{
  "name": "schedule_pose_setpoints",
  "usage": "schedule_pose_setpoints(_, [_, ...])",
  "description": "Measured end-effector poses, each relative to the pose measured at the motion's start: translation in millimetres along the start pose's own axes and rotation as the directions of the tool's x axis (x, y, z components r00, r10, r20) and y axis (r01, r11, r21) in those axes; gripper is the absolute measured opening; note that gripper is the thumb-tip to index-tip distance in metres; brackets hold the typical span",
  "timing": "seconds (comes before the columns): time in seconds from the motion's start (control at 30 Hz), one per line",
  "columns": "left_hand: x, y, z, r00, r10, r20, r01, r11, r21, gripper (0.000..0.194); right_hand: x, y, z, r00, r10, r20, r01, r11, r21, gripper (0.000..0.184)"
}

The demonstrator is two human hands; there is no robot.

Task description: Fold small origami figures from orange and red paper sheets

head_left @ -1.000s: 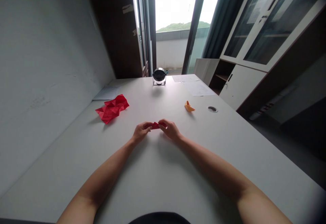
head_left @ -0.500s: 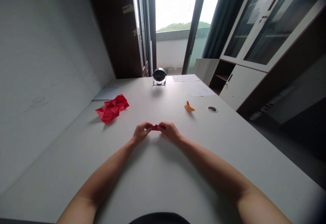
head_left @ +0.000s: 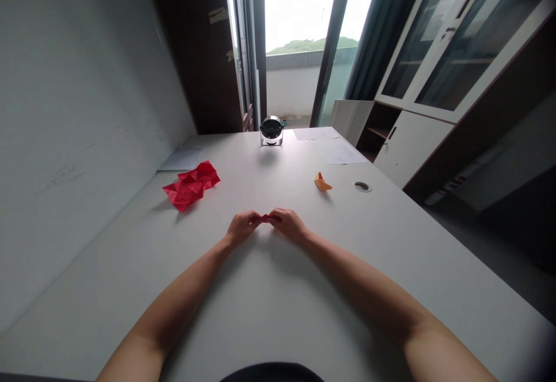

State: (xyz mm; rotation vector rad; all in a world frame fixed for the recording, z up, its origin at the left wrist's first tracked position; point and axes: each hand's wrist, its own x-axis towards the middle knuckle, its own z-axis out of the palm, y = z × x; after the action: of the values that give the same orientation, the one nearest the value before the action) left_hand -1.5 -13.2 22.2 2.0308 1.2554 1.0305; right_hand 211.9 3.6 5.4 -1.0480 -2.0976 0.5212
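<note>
I have a small folded piece of red paper [head_left: 265,218] between my 2 hands, out over the middle of the desk [head_left: 269,295]. My left hand [head_left: 242,226] has its grip pinched on the left end, thumb and fingers closed on it, and my right hand [head_left: 289,223] has its grip pinched likewise on the right end. Only a short red stretch shows between them, with 1 little peak at its upper edge.

If my 2 grips pull against each other, the thin paper could tear or its folds could slip open. Pressing unevenly could set a crease askew, and with so little to hold, either end could slide out of my fingertips. The creased red sheet [head_left: 191,185] to my left and the orange folded paper [head_left: 322,182] to my right both lie well apart from my hands, so I judge a knock unlikely unless an arm swings wide.

My fingers cover both ends of the piece, so I can't tell its full outline, how many layers it has, or whether its underside touches the desk. The fingertips on the far side are hidden too. The round device [head_left: 271,128] at the far edge is dark against the window glare, and the black shape [head_left: 271,373] below me is cut off.
</note>
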Motion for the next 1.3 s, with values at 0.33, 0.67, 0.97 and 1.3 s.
schedule_pose_setpoints(0.33, [0.3, -2.4, 1.3, 0.999, 0.009, 0.036, -0.012, 0.995, 0.097, 0.019, 0.5, 0.5, -1.0, 0.995, -0.091, 0.038, 0.092, 0.995, -0.046, 0.032])
schedule_pose_setpoints(0.67, [0.6, -3.1, -1.4, 0.999, -0.026, 0.024, 0.022, 0.988, 0.153, 0.017, 0.1, 1.0, -0.7, 0.993, -0.114, -0.006, 0.113, 0.99, -0.087, 0.027])
schedule_pose_setpoints(0.97, [1.3, -2.7, -3.4, 0.997, -0.041, 0.068, 0.029, 0.985, 0.172, 0.018, -0.1, 1.0, -0.1, 0.995, -0.103, -0.012, 0.102, 0.992, -0.078, 0.019])
schedule_pose_setpoints(1.3, [0.9, -1.8, -3.0, 0.993, -0.047, 0.104, 0.021, 0.972, 0.236, 0.017, -1.4, 0.5, -1.7, 0.995, -0.096, 0.016, 0.097, 0.995, -0.025, 0.02])
